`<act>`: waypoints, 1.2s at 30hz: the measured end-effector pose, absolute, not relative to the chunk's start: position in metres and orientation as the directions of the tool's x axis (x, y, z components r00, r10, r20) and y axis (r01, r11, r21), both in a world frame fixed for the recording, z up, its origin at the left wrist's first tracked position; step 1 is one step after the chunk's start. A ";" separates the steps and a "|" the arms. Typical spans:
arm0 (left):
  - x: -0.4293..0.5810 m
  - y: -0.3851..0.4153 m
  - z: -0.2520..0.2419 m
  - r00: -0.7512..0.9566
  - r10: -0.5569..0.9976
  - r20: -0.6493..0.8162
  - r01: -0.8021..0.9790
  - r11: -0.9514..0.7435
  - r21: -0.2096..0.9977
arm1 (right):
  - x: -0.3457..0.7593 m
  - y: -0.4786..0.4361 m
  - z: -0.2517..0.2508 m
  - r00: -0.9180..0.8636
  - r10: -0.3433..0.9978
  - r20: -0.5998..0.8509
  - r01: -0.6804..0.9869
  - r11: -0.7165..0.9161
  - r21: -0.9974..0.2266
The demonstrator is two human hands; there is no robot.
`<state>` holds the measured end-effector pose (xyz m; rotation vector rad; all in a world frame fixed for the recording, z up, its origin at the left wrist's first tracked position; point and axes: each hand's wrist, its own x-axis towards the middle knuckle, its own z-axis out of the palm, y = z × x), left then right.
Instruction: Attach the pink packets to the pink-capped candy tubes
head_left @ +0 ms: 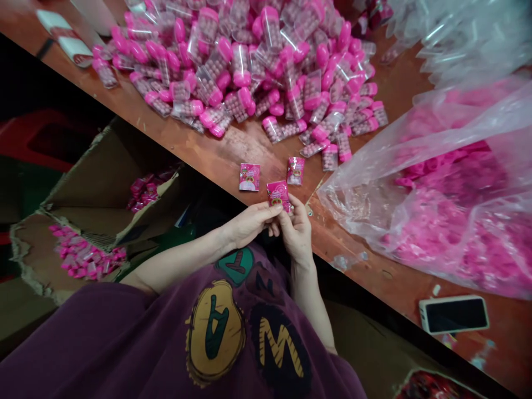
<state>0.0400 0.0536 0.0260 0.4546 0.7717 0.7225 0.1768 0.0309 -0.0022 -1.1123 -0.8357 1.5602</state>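
Between my two hands, at the table's near edge, is a small pink printed label (277, 191). My left hand (253, 221) pinches its lower left side with the thumb on top. My right hand (296, 224) grips the lower right side, and a small clear piece shows by its fingertips, too small to make out. Two similar pink labels lie on the table just beyond: one label (249, 177) to the left, another label (295, 170) to the right, which seems to sit on a small container. Farther back is a heap of clear candy containers (241, 65) with pink caps and pale balls inside.
A clear plastic bag (366, 208) of pink caps (440, 221) lies on the right, below a bag of clear empty containers (469, 39). A phone (455, 314) rests near the table edge. Cardboard boxes (95, 183) with pink-capped containers (89, 255) stand at lower left.
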 end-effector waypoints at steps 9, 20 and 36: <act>0.037 0.065 0.037 0.392 0.787 -0.477 -0.485 0.617 0.619 | 0.167 0.037 0.007 -0.078 0.965 -0.250 -0.312 -0.262 -0.913; 0.055 0.062 0.027 0.365 0.807 -0.464 -0.496 0.591 0.637 | 0.183 0.040 0.006 0.032 0.969 -0.246 -0.060 -0.244 -0.968; -0.004 0.081 -0.018 0.309 0.944 0.113 0.779 -0.319 0.539 | 0.126 0.242 0.004 -0.179 0.977 0.116 0.955 0.201 -0.218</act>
